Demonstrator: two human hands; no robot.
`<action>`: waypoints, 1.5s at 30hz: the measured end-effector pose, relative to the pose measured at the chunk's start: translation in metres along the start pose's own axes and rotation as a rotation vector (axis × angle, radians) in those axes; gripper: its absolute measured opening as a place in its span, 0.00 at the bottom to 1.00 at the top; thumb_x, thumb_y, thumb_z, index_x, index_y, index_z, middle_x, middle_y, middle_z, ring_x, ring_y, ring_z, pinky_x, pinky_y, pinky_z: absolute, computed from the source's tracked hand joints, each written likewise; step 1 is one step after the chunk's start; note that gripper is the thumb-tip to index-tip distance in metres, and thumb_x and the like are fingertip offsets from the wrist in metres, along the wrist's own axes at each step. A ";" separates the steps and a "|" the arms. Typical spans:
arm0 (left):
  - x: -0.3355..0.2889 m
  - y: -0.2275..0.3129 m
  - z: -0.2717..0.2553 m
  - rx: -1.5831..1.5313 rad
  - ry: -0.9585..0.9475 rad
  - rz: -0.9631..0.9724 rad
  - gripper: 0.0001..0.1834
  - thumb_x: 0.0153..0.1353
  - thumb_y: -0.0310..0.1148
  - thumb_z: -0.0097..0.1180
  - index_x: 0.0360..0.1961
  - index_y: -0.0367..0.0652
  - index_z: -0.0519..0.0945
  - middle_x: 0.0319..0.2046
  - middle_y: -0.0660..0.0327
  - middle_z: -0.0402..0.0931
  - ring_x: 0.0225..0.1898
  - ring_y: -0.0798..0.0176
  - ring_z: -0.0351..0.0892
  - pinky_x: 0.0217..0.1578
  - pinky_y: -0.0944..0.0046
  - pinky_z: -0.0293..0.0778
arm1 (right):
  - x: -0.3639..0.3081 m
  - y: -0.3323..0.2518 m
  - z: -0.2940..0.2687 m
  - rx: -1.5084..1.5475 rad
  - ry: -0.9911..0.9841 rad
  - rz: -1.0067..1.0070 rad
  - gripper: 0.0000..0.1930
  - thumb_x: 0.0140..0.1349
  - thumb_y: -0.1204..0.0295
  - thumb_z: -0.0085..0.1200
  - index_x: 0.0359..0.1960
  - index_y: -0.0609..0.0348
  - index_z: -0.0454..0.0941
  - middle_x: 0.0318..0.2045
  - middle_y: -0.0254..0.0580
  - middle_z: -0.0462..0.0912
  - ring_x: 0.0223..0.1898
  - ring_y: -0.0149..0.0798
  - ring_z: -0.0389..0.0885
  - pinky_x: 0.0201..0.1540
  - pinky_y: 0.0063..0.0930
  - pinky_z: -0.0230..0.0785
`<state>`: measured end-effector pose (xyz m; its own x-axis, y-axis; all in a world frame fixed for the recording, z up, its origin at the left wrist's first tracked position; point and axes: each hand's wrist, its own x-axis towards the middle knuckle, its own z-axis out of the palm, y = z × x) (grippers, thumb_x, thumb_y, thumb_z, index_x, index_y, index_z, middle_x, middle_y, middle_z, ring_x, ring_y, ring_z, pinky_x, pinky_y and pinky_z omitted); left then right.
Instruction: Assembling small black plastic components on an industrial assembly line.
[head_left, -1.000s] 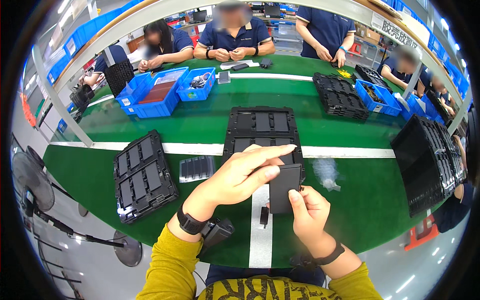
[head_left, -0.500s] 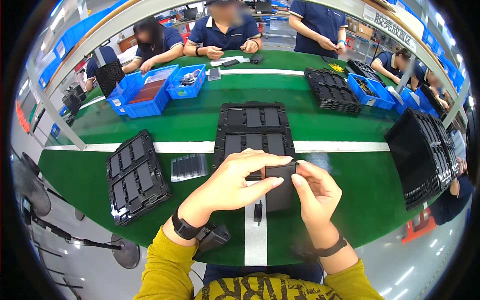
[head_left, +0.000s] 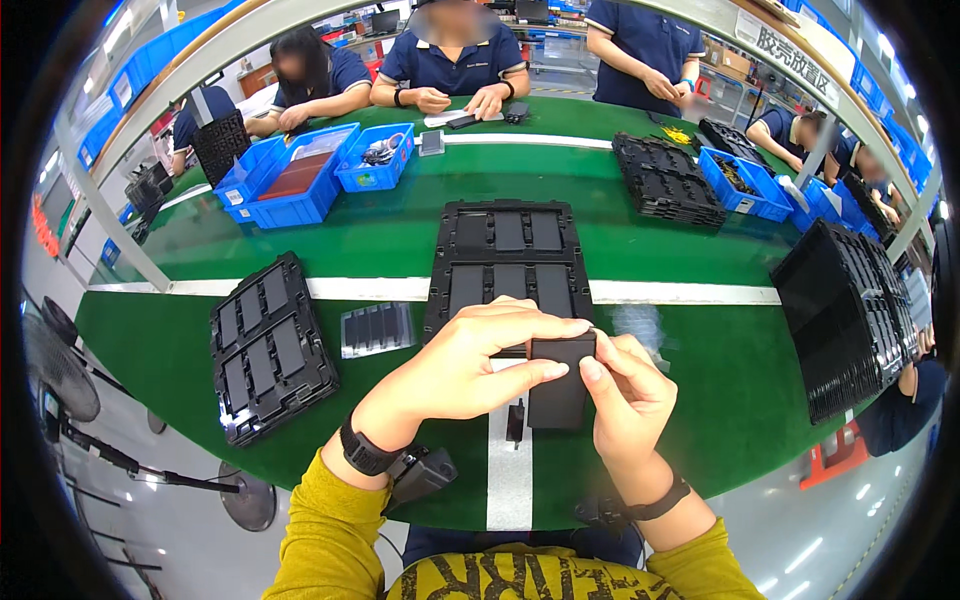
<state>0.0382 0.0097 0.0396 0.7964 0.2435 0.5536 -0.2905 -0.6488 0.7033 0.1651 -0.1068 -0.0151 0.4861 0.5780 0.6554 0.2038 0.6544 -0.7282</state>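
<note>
Both hands hold a flat black rectangular case (head_left: 557, 402) upright over the white stripe. My left hand (head_left: 465, 360) comes from the left, its index finger along the top edge and its thumb on the front face. At the upper right corner, my right hand (head_left: 637, 395) pinches the case, thumb in front and fingers curled at the side. A small thin black part (head_left: 515, 422) lies on the stripe just left of the case. Behind my hands sits a black tray (head_left: 510, 262) with dark rectangular pieces in its slots; its near edge is hidden.
Another filled black tray (head_left: 272, 345) lies at left, beside a clear pack of dark strips (head_left: 377, 330). Stacked black trays (head_left: 835, 320) stand at right. A black device (head_left: 425, 475) is by my left wrist. Blue bins (head_left: 300, 205) and co-workers (head_left: 450, 60) are across the table.
My right hand has shifted slightly left, with its fingers more curled at the case's corner. Across the table, a co-worker's hand has moved inward to a dark object.
</note>
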 end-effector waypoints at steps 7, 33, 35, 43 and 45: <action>0.001 -0.001 0.002 0.023 0.026 0.028 0.21 0.45 0.22 0.62 0.44 0.36 0.77 0.32 0.57 0.78 0.29 0.63 0.70 0.34 0.67 0.67 | 0.003 0.000 -0.002 -0.055 -0.020 0.031 0.14 0.52 0.85 0.55 0.43 0.64 0.77 0.29 0.37 0.75 0.28 0.24 0.69 0.28 0.14 0.62; -0.003 0.011 -0.022 -0.189 0.048 -0.055 0.19 0.48 0.24 0.58 0.45 0.34 0.76 0.34 0.56 0.76 0.36 0.64 0.74 0.39 0.66 0.69 | -0.005 0.007 -0.001 0.946 -0.575 0.681 0.25 0.64 0.61 0.40 0.55 0.70 0.62 0.50 0.62 0.69 0.50 0.51 0.72 0.53 0.42 0.64; -0.003 0.002 -0.023 -0.404 -0.013 0.000 0.19 0.54 0.34 0.53 0.45 0.33 0.76 0.35 0.53 0.75 0.37 0.60 0.73 0.40 0.63 0.68 | -0.007 0.009 -0.001 0.986 -0.589 0.677 0.24 0.64 0.61 0.40 0.54 0.70 0.62 0.50 0.63 0.68 0.50 0.51 0.72 0.54 0.42 0.63; -0.004 -0.015 -0.008 -0.613 -0.007 0.066 0.25 0.55 0.46 0.49 0.44 0.34 0.76 0.40 0.45 0.70 0.42 0.53 0.71 0.43 0.59 0.68 | -0.012 0.009 0.003 1.062 -0.633 0.643 0.23 0.65 0.61 0.38 0.51 0.71 0.66 0.50 0.64 0.69 0.50 0.51 0.71 0.54 0.43 0.63; -0.004 -0.021 -0.005 -0.667 -0.003 0.065 0.26 0.55 0.47 0.49 0.44 0.34 0.76 0.40 0.44 0.69 0.43 0.52 0.70 0.43 0.59 0.68 | -0.012 0.009 0.003 1.060 -0.634 0.646 0.23 0.65 0.61 0.38 0.51 0.71 0.66 0.50 0.63 0.69 0.50 0.51 0.71 0.54 0.43 0.63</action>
<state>0.0383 0.0255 0.0251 0.7674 0.2159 0.6037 -0.6029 -0.0774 0.7941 0.1584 -0.1059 -0.0292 -0.2755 0.8488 0.4512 -0.7782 0.0787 -0.6231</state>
